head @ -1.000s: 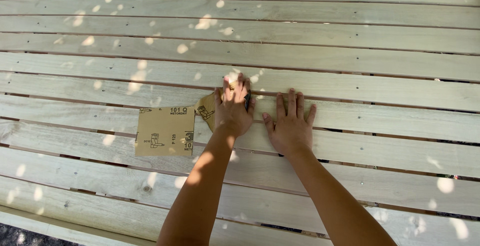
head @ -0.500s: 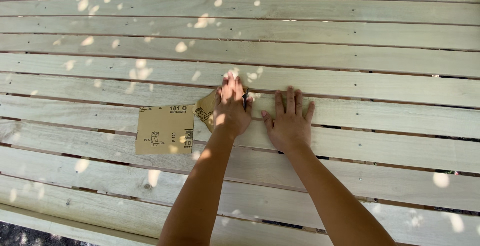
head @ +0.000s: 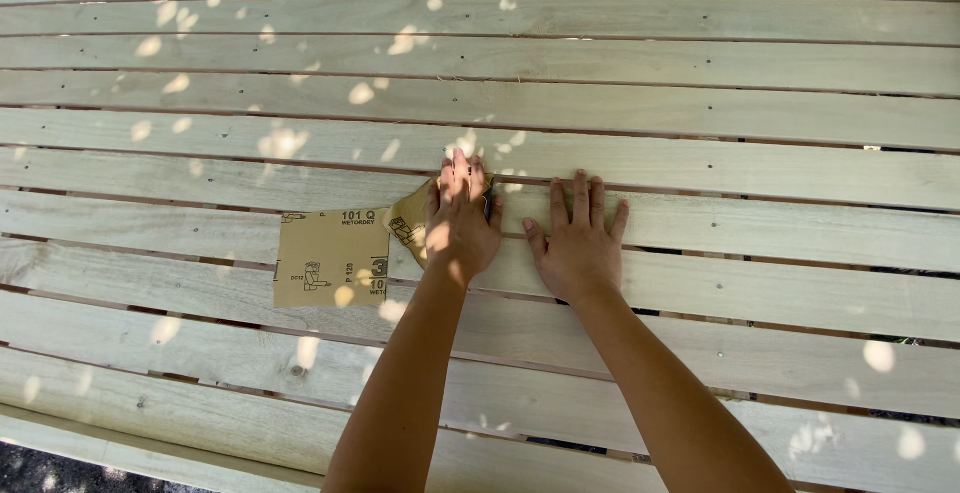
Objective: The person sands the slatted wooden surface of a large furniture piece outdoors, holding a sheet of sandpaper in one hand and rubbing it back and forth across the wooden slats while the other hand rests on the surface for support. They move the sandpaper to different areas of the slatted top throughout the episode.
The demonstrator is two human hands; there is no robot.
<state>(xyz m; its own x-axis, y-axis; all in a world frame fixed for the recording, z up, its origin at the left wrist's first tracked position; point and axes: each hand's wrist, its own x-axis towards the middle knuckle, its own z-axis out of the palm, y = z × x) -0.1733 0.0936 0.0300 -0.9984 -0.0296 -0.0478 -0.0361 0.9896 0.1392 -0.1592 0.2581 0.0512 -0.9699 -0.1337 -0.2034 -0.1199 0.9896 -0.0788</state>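
Biggest thing first: you're leaning over a deck of pale wooden slats [head: 700, 103] with narrow gaps between them and dappled sun all over. Taking the flat tan sandpaper sheet [head: 330, 258] as the landmark, it lies backing-side up across two slats, not held by anything.

Just to the right of that sheet, your left hand [head: 462, 228] is pressed palm-down on a smaller folded piece of sandpaper [head: 408, 221], fingers together and flat on top rather than pinching it; only its left corner pokes out from under the hand, touching the sheet's upper right corner. Further right of the sheet, your right hand [head: 578, 248] lies flat on bare wood, fingers slightly spread, holding nothing, just bracing.

Looks to me like you're mid-sanding on that slat. I'd say the next stroke needs steady downward pressure and keeping the folded piece fully under your palm so it doesn't slip out sideways.
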